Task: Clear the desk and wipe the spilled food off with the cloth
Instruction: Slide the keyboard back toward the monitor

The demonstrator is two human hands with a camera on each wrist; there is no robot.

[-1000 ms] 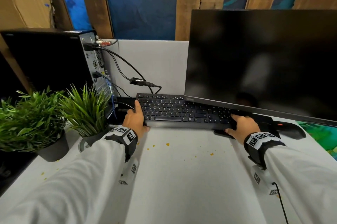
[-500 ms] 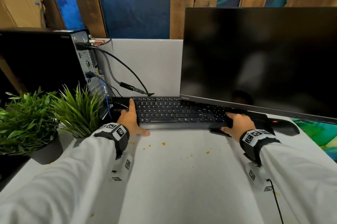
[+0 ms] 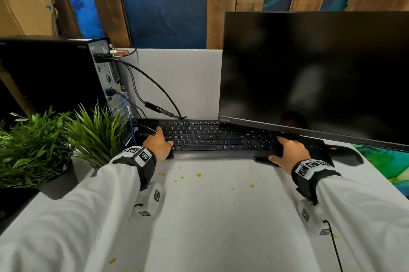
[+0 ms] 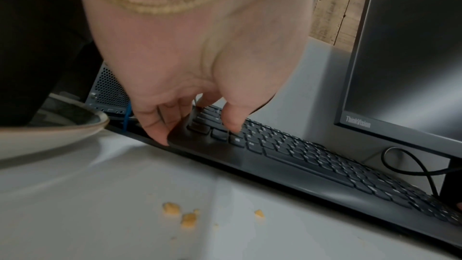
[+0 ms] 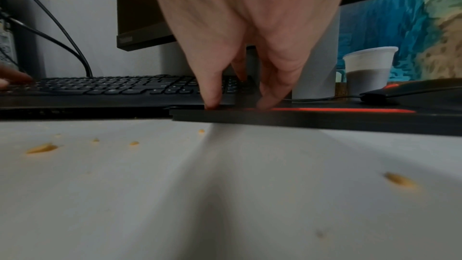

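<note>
On the white desk [image 3: 221, 216], crumbs [image 3: 198, 175] lie just in front of the keyboard [image 3: 217, 138], whose long axis runs left to right. Our left hand [image 3: 158, 144] and right hand [image 3: 291, 152] each grip one end. We see no cloth.

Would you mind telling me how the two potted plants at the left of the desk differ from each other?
The outer plant has small leaflets on branching stems, while the inner plant has long, narrow grass-like blades fanning outward. The outer plant's dark pot shows in the head view; the inner plant's pot is mostly hidden behind the left sleeve. The inner plant stands nearer the keyboard. Both are green and stand side by side in front of the computer tower.
</note>
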